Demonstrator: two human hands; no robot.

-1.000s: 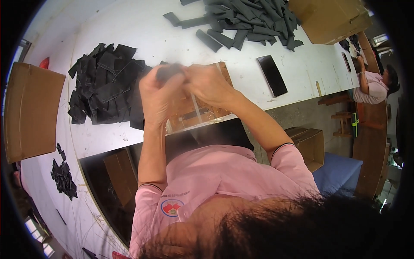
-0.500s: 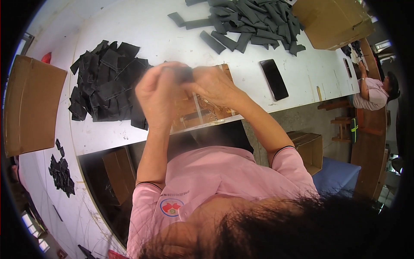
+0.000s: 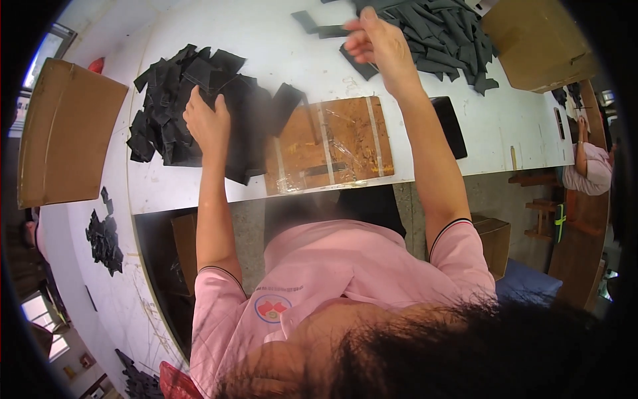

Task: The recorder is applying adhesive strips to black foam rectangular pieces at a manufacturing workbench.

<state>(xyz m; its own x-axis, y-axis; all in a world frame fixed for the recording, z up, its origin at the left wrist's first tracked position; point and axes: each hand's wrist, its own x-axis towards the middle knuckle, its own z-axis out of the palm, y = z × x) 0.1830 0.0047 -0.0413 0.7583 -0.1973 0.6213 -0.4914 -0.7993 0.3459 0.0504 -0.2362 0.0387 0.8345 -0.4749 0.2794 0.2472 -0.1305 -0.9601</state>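
Note:
My left hand (image 3: 207, 123) is over a heap of black fabric pieces (image 3: 189, 90) on the left of the table, its fingers apart and nothing seen in them. At the heap's right edge, a single dark piece (image 3: 286, 110) shows blurred by motion, apart from my hand. My right hand (image 3: 385, 50) reaches to the far side, at the near left edge of a pile of dark grey fabric strips (image 3: 435, 40). Its fingers are bent but apart, somewhat blurred, and no strip shows in them. Between my arms lies a brown board (image 3: 359, 133) with clear tape across it.
A black phone (image 3: 448, 126) lies beside my right forearm. Cardboard boxes stand at the left (image 3: 73, 133) and far right (image 3: 541, 46). A smaller group of black scraps (image 3: 104, 243) lies at the left. Another person (image 3: 588, 163) sits at the far right.
My hands were together over the board around a dark piece and have parted. The left moved left over the black heap; the right moved away to the grey strips. The view shifted slightly.

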